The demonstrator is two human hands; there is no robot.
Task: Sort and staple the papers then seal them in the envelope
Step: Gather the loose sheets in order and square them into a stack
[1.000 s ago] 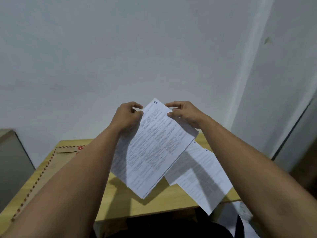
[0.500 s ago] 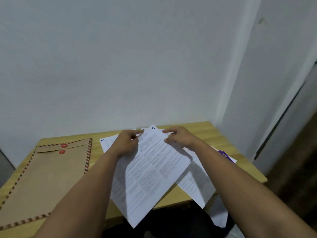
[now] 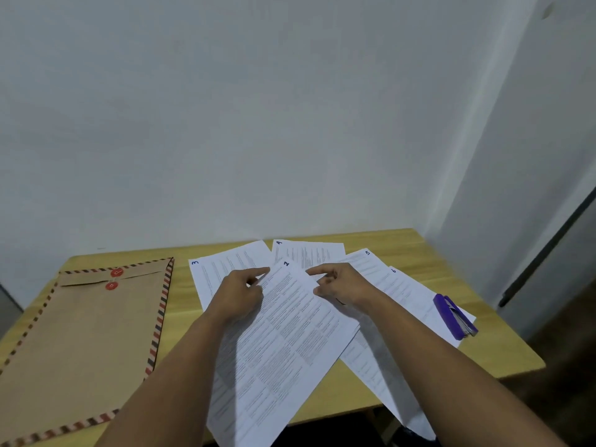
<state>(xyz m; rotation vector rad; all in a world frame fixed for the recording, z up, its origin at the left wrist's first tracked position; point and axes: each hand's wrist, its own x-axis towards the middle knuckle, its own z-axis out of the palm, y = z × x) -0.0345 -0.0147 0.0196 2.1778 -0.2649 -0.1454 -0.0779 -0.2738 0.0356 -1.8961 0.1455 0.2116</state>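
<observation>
Head view: top sheet (image 3: 283, 343), lifted a second ago, now lowered onto the worktop (image 3: 503, 356) over numbered pages, left hand (image 3: 238, 295) and right hand (image 3: 342, 285) pinching its upper corners; stapler (image 3: 454, 316) and envelope (image 3: 84, 343) untouched, sorting apparently ongoing.

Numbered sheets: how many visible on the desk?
5. Sheet 3 far left, sheet 4 at the back, sheet 2 under both hands, sheet 5 and sheet 6 right. More may hide beneath.
</observation>
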